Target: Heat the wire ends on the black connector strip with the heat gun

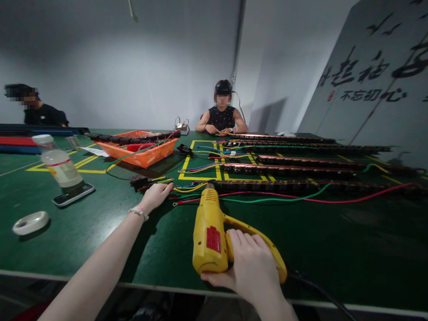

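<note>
A yellow heat gun (209, 226) is in my right hand (252, 264), whose fingers wrap round its handle. Its nozzle points away from me, at the coloured wires (194, 187) coming out of the nearest long dark strip (271, 185). My left hand (156, 197) is closed on the ends of these wires, left of the nozzle; the fingertips partly hide them. A black connector block (139, 182) lies just left of that hand. Red wire (187, 201) and green wire (271, 200) run along the near side of the strip, with ring terminals at their left ends.
Several more dark strips (288, 169) lie behind, across yellow tape marks on the green table (150, 256). An orange basket (140, 158) holds another strip. At left are a bottle (61, 166), a phone (74, 195) and a white oval object (31, 223). Two people sit across the table.
</note>
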`<state>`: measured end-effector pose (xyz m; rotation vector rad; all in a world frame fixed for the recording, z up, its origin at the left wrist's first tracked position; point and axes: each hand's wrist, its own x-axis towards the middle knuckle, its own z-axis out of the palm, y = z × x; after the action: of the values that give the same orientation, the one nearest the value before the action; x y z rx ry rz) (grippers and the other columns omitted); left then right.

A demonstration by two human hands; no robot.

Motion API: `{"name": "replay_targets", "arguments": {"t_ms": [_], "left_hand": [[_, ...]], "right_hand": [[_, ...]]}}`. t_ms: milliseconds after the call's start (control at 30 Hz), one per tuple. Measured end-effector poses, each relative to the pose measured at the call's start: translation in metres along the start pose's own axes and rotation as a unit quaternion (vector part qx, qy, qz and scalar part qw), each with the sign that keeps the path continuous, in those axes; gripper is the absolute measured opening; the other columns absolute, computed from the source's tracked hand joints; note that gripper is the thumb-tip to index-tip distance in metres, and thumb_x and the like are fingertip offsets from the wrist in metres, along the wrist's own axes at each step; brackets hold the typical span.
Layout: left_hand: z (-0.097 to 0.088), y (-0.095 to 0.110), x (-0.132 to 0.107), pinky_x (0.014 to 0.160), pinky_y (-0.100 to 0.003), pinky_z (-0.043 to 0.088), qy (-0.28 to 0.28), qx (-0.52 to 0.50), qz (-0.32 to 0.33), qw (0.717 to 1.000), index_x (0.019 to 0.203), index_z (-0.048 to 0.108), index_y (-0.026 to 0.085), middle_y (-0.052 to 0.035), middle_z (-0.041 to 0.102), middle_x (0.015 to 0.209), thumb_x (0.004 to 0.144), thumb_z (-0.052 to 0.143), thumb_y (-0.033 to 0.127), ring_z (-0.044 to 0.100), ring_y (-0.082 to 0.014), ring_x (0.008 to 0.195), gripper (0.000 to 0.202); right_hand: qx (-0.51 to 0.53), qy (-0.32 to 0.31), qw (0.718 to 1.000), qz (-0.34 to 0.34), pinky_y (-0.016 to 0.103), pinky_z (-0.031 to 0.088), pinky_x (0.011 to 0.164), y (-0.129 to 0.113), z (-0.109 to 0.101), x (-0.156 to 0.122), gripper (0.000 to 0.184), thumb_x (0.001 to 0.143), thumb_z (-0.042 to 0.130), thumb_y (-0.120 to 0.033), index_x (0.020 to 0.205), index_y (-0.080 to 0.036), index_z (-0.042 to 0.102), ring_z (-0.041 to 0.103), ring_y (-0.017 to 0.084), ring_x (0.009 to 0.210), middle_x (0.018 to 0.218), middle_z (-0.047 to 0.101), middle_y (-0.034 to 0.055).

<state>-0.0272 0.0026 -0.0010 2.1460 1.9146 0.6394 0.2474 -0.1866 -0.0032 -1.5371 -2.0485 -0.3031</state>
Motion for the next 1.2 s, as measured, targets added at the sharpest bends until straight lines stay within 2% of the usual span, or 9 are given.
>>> {"name": "replay_targets", "arguments": {"t_ms": [267,533,700,867,1067,1200], "left_hand": [[0.001,0.002,0.002,0.053,-0.026,0.026,0.007,0.016,-0.005,1.000,0.051,0.046,0.020,-0.0056,0.058,0.060,0.088,0.027,0.056,0.054,-0.0190,0.060,0.055],[0.002,0.004,0.002,0.054,-0.026,0.026,0.010,0.018,-0.008,1.000,0.052,0.049,0.019,-0.0059,0.059,0.062,0.088,0.026,0.055,0.053,-0.0184,0.060,0.055],[0.002,0.005,0.001,0.053,-0.026,0.023,0.010,0.022,-0.006,1.000,0.054,0.053,0.019,-0.0057,0.060,0.061,0.088,0.024,0.055,0.052,-0.0180,0.059,0.057],[0.003,0.002,0.005,0.054,-0.026,0.027,0.001,0.026,-0.013,1.000,0.060,0.059,0.018,-0.0084,0.064,0.068,0.088,0.024,0.056,0.056,-0.0196,0.064,0.058],[0.007,-0.009,0.011,0.055,-0.025,0.030,-0.004,0.001,-0.022,1.000,0.067,0.062,0.017,-0.0089,0.066,0.074,0.086,0.022,0.060,0.058,-0.0206,0.069,0.062],[0.009,-0.014,0.012,0.054,-0.024,0.030,0.001,-0.018,-0.020,1.000,0.066,0.061,0.017,-0.0061,0.062,0.067,0.085,0.022,0.063,0.054,-0.0187,0.065,0.064]], "right_hand": [[-0.032,0.011,0.999,0.017,0.037,0.032,0.070,-0.021,-0.005,0.000,0.083,0.058,0.033,-0.094,0.082,-0.017,0.054,0.053,0.023,0.072,0.077,0.057,0.0062],[-0.023,0.000,1.000,0.020,0.039,0.038,0.070,-0.051,-0.005,0.002,0.081,0.049,0.052,-0.090,0.084,-0.017,0.054,0.053,0.024,0.071,0.076,0.056,0.0047],[-0.004,0.017,1.000,-0.007,0.040,0.042,0.067,-0.069,0.003,0.002,0.086,0.045,0.045,-0.095,0.082,-0.017,0.055,0.053,0.022,0.067,0.074,0.056,0.0049],[0.002,0.017,0.999,-0.049,0.039,0.043,0.064,-0.087,0.014,0.007,0.090,0.042,0.043,-0.097,0.081,-0.017,0.056,0.052,0.021,0.064,0.073,0.055,0.0041],[0.031,0.047,0.997,-0.050,0.038,0.044,0.065,-0.096,0.025,0.014,0.095,0.024,0.052,-0.095,0.077,-0.017,0.057,0.052,0.020,0.062,0.070,0.055,0.0021],[0.041,0.042,0.997,-0.052,0.038,0.044,0.066,-0.096,0.025,0.014,0.094,0.026,0.054,-0.094,0.079,-0.017,0.057,0.052,0.020,0.064,0.071,0.055,0.0017]]}}
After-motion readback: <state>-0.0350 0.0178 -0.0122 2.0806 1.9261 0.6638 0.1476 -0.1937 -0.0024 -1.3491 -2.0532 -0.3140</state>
